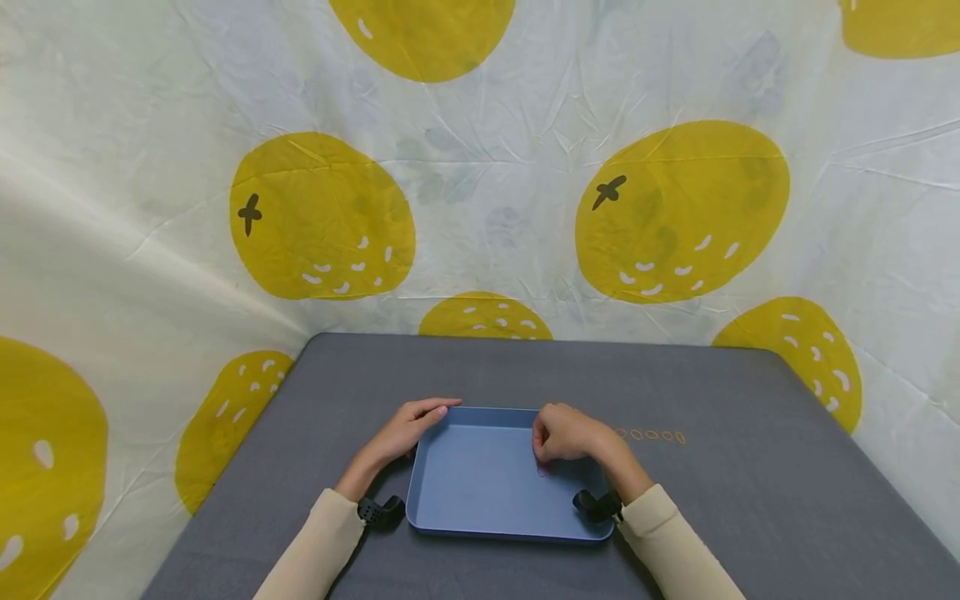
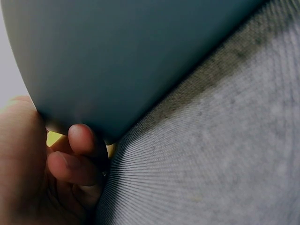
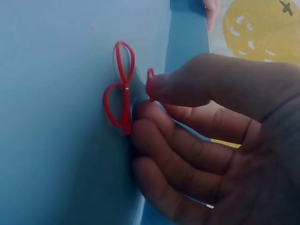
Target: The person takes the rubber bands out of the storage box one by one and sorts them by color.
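Remote feed, quick notes. My right hand [image 1: 566,433] is down inside the blue tray [image 1: 480,483], thumb and forefinger pinching a thin red strand [image 3: 150,89], remaining fingers curled in behind. Red loops [image 3: 125,108] lie on the tray floor right beside those fingertips; I can't tell whether it's one twisted band or more, or whether the pinched bit joins them. My left hand [image 1: 412,425] holds the tray's far left corner, thumb on the rim, other fingers bent round the outside.

To do this well, I'd judge: pinch with the very tips so the strand doesn't roll under the thumb. Go low and slow, wrist clear of the near right wall. Leave the left hand's hold firm but light; a tug there could slide the tray and shift the loops. If the pieces are linked, ease sideways rather than yank, since thin elastic-looking stuff could snap back or tangle.

Containers: tray only. Red pieces are the only contents I can make out, toward its right side; the right forearm hides some floor. Outside, orange-yellow loops [image 1: 652,431] sit in a row on the grey table [image 1: 750,500], right of the tray.
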### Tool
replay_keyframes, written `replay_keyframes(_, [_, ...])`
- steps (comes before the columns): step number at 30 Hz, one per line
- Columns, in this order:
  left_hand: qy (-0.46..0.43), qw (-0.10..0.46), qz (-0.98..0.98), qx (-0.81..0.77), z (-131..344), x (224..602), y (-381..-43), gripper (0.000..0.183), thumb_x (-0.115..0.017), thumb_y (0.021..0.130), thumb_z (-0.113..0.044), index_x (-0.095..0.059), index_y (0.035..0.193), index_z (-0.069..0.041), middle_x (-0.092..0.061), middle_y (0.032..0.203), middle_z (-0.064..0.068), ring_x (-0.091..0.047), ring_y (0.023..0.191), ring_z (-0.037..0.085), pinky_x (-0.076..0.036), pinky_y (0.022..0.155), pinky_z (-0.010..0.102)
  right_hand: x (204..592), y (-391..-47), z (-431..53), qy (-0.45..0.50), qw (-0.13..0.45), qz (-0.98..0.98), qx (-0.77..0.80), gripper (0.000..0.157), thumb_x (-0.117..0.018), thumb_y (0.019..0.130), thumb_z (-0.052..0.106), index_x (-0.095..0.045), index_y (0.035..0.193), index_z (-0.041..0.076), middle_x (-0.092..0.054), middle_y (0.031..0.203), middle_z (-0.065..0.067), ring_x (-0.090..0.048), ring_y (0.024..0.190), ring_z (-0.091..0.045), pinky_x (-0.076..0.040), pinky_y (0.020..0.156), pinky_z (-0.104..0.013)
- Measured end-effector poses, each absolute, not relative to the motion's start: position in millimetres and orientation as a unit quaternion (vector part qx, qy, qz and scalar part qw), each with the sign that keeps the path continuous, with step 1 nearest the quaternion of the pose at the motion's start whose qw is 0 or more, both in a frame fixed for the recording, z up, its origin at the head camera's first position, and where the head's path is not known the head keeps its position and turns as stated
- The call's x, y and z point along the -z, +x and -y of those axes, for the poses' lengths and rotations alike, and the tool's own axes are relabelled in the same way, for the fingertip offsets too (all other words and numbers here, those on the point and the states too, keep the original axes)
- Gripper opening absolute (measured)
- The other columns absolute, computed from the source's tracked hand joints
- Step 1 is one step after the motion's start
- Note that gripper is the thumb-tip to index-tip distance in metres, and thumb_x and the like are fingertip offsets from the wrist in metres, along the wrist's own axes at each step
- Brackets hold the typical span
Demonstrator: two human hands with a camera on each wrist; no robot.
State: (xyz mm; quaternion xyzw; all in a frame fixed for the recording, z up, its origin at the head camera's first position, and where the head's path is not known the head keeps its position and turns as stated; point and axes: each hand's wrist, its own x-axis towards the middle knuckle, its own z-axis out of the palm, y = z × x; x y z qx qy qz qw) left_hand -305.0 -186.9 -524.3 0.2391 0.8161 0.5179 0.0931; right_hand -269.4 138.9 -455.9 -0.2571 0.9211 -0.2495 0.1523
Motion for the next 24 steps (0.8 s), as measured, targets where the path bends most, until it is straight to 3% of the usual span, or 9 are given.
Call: replay_keyframes(24, [0.241, 0.094, -0.816, -0.517, 187, 523, -304, 0.041, -0.050, 0.110, -0.039, -0.062, 0.146, -0.024, -0.059, 0.151, 0.003, -0.050, 0.145, 0.029, -0.037, 0.119, 0.057, 455, -281, -148, -0.314, 0.159, -0.872, 0.341, 0.003, -0.077, 0.089, 0.001, -0.077, 0.086, 0.001, -0.072, 0.077, 0.000, -0.060, 0.066, -0.007, -0.050, 0.061, -0.022])
